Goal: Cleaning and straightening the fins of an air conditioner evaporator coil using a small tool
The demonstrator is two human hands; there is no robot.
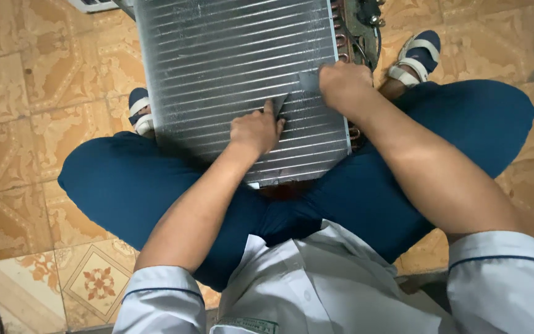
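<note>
Silvery aluminium fins cover the flat coil panel (242,74), which is propped between the squatting person's knees and leans away toward the top of the floor. The left hand (256,131) is pressed on the fins near the panel's lower middle, fingers mostly curled, with the forefinger stretched to a small dark flat piece (279,104); whether that piece is pinched or only touched cannot be told. The right hand (343,83) is closed in a loose fist near the panel's right edge, over a grey strip (309,80) that seems to be held beneath it. The work in hand is judged to be a pass along the fin rows; a light, even pressure following the rows would be called for. Copper tube bends (340,38) are seen at the right edge. A small green-edged patch (245,325) is sewn on the white shirt. Patterned tan floor tiles (44,124) lie around.
</note>
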